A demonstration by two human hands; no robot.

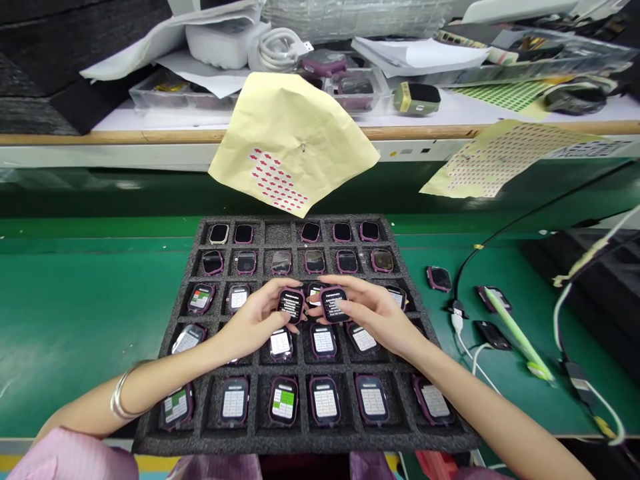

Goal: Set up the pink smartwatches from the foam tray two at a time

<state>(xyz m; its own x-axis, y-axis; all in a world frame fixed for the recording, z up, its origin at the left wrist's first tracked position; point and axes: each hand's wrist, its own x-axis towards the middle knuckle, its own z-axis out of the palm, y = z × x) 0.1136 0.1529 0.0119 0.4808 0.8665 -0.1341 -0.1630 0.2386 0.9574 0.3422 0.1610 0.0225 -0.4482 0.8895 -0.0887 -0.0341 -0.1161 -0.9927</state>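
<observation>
My left hand [263,313] is closed around a smartwatch body [291,303] whose dark screen shows white text. Close beside it, my right hand [367,308] grips a second smartwatch body [333,303] with a similar text screen, the thumb lying on the glass. Both are held over the middle of a black foam tray [305,443]. Its compartments hold many purple-framed watch bodies; the rear rows have dark screens, while the nearer rows show white or green grids, such as one watch [284,401] at the front. My hands partly hide the middle row.
A yellow sticker sheet [295,133] hangs from the shelf edge [165,137] above the tray. On the green bench [75,287] at right lie a loose watch [439,278], a green pen [517,333] and several cables. Papers, a coiled white cable [277,50] and plastic trays crowd the shelf.
</observation>
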